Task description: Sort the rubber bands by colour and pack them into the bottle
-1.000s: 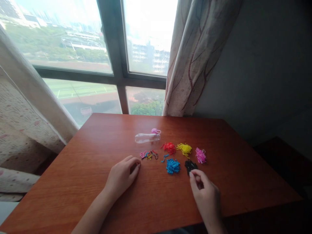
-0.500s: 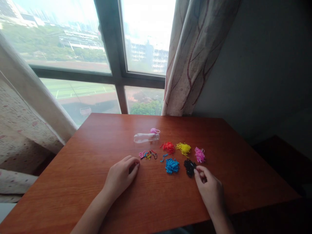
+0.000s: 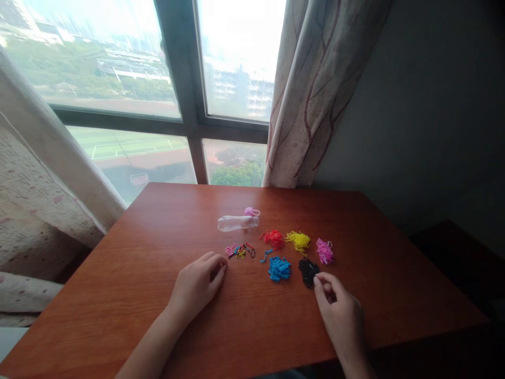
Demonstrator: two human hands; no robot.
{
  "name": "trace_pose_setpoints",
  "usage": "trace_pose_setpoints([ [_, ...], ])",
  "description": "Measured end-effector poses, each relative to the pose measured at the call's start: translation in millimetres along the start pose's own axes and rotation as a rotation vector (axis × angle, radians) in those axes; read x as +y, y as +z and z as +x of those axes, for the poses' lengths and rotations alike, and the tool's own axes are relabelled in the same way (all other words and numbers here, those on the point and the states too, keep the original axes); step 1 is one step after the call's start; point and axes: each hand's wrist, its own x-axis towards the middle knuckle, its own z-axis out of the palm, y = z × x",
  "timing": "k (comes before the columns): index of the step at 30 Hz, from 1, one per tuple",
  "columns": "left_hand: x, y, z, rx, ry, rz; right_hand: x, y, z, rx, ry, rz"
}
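Observation:
Small piles of rubber bands lie on a brown wooden table [image 3: 158, 247]: red [image 3: 273, 238], yellow [image 3: 298, 240], pink [image 3: 324, 251], blue [image 3: 280, 268] and black [image 3: 307, 271]. A few mixed loose bands [image 3: 240, 250] lie left of them. My right hand [image 3: 339, 310] rests with its fingertips pinched together at the black pile's right edge; what they grip is too small to see. My left hand [image 3: 197, 287] lies palm down, fingers loosely curled, just below the loose bands.
A clear plastic bottle [image 3: 236, 223] lies on its side behind the piles, with a pink ring or cap [image 3: 251, 211] beside it. Window and curtains stand behind the table. A dark wall runs along the right.
My right hand moved slightly right and away from me, from below the black pile to its right edge. My left hand stayed put.

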Motion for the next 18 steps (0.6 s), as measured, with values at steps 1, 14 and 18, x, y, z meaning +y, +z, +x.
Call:
trace_pose_setpoints([
  [1,1,1.1,-1,-0.004,0.006,0.010,-5,2,-3,-0.005,-0.013,0.026],
  [14,67,8.5,57,-0.182,0.224,0.188,-77,45,-40,-0.327,-0.331,0.221],
  [18,72,13.4,78,-0.226,0.239,0.192,-76,44,-39,-0.343,-0.325,0.217],
])
